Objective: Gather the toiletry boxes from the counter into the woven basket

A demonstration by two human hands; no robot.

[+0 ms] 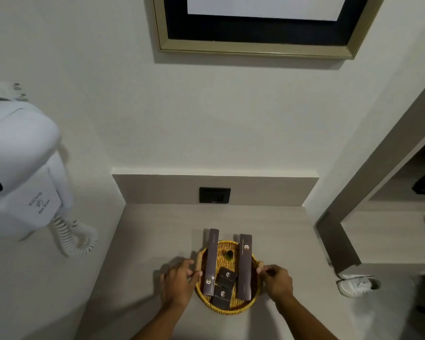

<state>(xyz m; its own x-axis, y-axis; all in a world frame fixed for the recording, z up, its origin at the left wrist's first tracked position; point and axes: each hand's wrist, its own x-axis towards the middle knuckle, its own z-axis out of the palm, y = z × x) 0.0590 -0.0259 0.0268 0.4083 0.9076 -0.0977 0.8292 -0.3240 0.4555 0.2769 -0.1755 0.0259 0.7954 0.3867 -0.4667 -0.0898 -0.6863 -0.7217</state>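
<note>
A round woven basket [249,304] sits on the grey counter [157,231], near its front. Two long dark boxes lie in it, one on the left [211,262] and one on the right [245,266], their far ends sticking out over the rim. Two small dark square boxes [227,278] [221,296] lie between them, and a small dark bottle [230,253] stands behind. My left hand [178,282] holds the basket's left handle. My right hand [276,282] grips the right handle.
A white wall-mounted hair dryer [22,168] with a coiled cord [76,236] hangs at the left. A black wall socket [214,195] sits on the backsplash. A framed mirror [255,33] hangs above. Shelving [378,217] and white shoes [356,284] are at the right.
</note>
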